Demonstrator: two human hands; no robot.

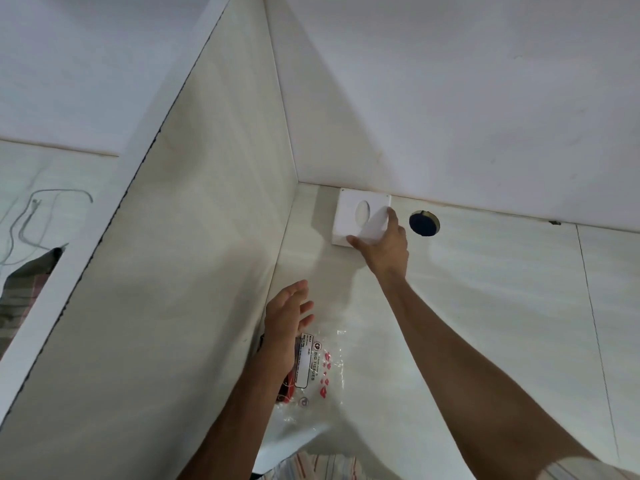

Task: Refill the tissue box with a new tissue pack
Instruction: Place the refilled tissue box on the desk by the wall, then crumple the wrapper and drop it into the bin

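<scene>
A white square tissue box (pixel 348 220) with an oval slot on top sits in the far corner of the pale desk (pixel 485 306), against the back wall. My right hand (pixel 384 249) reaches out to it, thumb at its near edge and fingers over its right side, gripping it. A white sheet shows between the slot and my fingers. A clear plastic tissue pack wrapper (pixel 327 370) with red print lies flat on the desk nearer to me. My left hand (pixel 285 323) hovers over its left part with fingers spread, hiding part of it.
A tall pale partition (pixel 190 271) closes off the left side right beside my left arm. The white back wall (pixel 450 98) stands behind the box. A dark round cable hole (pixel 424 223) lies just right of the box. Grey cables (pixel 38 216) lie beyond the partition.
</scene>
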